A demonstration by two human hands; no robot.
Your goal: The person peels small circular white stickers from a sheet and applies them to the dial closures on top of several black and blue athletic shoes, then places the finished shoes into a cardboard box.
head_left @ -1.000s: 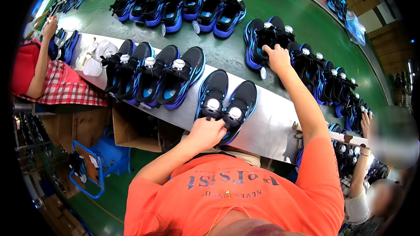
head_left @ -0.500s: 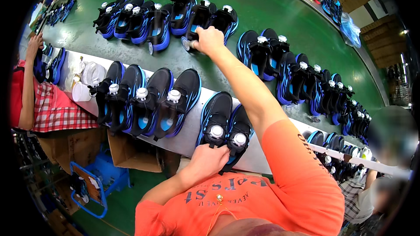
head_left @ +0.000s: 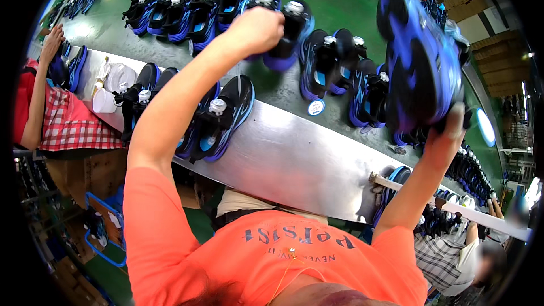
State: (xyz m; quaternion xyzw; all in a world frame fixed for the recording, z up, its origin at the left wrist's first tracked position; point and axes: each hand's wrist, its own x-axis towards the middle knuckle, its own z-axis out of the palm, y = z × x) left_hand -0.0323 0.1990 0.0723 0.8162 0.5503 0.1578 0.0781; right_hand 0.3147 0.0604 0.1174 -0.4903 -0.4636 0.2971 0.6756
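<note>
Nearest us, dial-fastened sneakers [head_left: 229, 116] stand on the steel ledge [head_left: 317, 164], heels toward us, likely so their openings are easy to reach. Beyond, our right hand [head_left: 446, 135] grips blurred, raised sneakers [head_left: 416, 73] by their lower end, a hold that seems to keep them above the row. Farther out, our left hand [head_left: 258, 29] curls at two black-and-blue sneakers [head_left: 296, 25] on the green table [head_left: 340, 0]; whether it has closed on them, we cannot tell.
</note>
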